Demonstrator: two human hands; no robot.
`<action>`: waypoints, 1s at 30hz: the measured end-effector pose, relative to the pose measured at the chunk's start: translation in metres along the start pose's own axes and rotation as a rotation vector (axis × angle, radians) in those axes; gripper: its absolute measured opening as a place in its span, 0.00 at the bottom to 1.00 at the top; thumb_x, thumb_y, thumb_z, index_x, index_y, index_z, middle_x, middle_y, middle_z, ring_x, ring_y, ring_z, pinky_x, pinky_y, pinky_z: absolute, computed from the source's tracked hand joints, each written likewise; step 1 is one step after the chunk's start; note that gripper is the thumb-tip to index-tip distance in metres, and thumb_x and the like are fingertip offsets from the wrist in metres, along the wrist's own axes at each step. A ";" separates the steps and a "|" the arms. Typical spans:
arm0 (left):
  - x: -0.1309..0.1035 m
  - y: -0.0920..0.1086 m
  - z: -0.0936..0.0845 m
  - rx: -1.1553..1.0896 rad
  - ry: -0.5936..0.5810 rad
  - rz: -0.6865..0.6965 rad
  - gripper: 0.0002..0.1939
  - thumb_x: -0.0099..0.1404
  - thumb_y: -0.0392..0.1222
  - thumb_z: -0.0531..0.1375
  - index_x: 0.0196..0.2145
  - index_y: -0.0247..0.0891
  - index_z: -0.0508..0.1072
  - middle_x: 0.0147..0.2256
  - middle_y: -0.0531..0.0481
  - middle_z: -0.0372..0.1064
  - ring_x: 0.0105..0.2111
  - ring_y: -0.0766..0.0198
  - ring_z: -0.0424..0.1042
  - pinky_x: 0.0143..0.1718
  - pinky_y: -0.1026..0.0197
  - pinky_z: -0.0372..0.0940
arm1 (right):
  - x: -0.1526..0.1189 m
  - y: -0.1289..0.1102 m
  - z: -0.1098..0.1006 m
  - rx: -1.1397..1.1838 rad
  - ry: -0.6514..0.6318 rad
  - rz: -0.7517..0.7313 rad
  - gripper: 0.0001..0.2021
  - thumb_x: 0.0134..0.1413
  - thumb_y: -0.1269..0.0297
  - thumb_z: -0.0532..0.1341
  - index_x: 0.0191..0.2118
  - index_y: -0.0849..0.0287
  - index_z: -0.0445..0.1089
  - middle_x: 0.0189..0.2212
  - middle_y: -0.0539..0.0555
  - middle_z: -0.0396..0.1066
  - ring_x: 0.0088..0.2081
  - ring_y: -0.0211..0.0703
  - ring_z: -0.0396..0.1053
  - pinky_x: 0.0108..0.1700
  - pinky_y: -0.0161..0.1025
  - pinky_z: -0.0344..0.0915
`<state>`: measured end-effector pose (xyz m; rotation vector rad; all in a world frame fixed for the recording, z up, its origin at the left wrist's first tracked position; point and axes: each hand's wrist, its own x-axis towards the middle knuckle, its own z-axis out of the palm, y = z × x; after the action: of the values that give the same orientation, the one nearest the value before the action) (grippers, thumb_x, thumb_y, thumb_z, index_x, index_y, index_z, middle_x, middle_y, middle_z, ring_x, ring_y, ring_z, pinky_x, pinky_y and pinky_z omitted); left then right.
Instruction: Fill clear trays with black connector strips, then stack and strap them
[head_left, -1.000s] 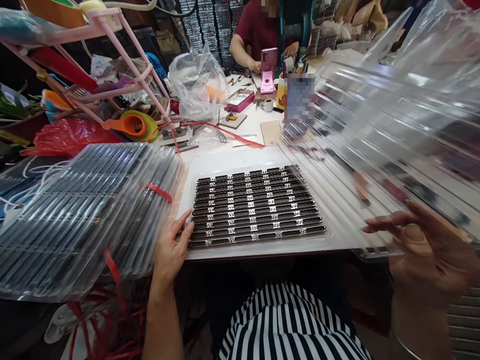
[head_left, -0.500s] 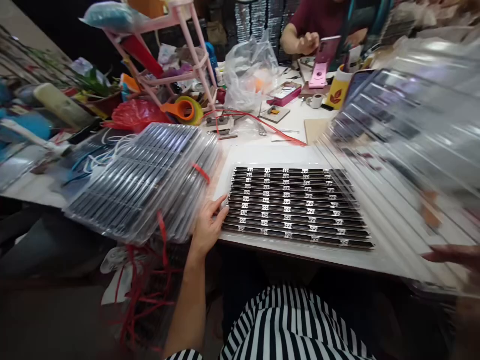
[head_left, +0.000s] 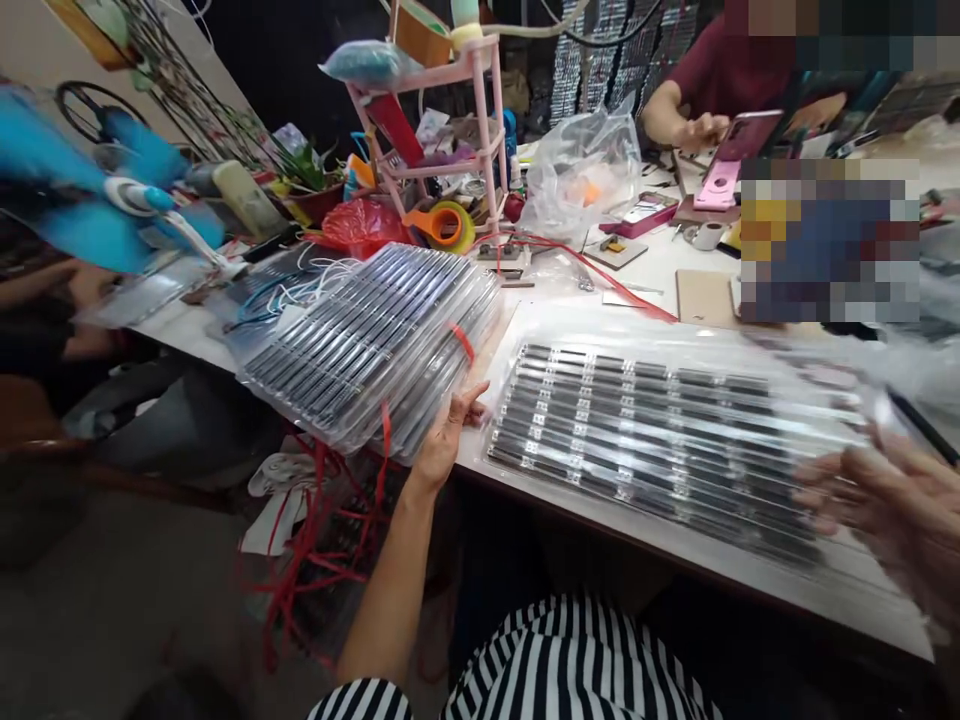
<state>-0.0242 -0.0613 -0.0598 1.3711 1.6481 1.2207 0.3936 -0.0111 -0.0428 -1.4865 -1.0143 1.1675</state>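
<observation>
A clear ribbed plastic tray (head_left: 705, 455) lies over rows of dark strips with silvery fittings (head_left: 536, 420) on the table in front of me. The tray is smeared by motion, most of all towards its right end. There my right hand (head_left: 889, 500), also blurred, has its fingers at the tray's edge and seems to grip it. At the left edge of the strips, my left hand (head_left: 446, 435) holds nothing, its fingers apart. A stack of filled clear trays (head_left: 345, 350) with red ties (head_left: 463, 343) rests just left of that hand.
Behind the trays are a pink rack (head_left: 487, 130), tape rolls (head_left: 448, 227), a plastic bag (head_left: 585, 165) and a board (head_left: 705, 298). A blue fan (head_left: 142, 195) stands at left. Across the table, a person's hand (head_left: 701, 132) is by a phone on a pink stand (head_left: 720, 180).
My right hand has brought the raised clear tray down and left over the dark strips. My left hand has come off slightly from the strips' edge. The view has turned left.
</observation>
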 end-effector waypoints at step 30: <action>-0.029 0.032 -0.023 0.714 -0.494 0.241 0.26 0.67 0.34 0.44 0.62 0.45 0.56 0.52 0.44 0.66 0.53 0.59 0.64 0.55 0.51 0.58 | 0.003 0.030 -0.057 -1.095 -0.357 -1.019 0.35 0.54 0.77 0.46 0.66 0.45 0.47 0.62 0.53 0.54 0.56 0.47 0.62 0.50 0.45 0.68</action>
<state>-0.0268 -0.0947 -0.0239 2.1411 1.6336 0.3233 0.4512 -0.0247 -0.0678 -1.1362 -2.5021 0.0452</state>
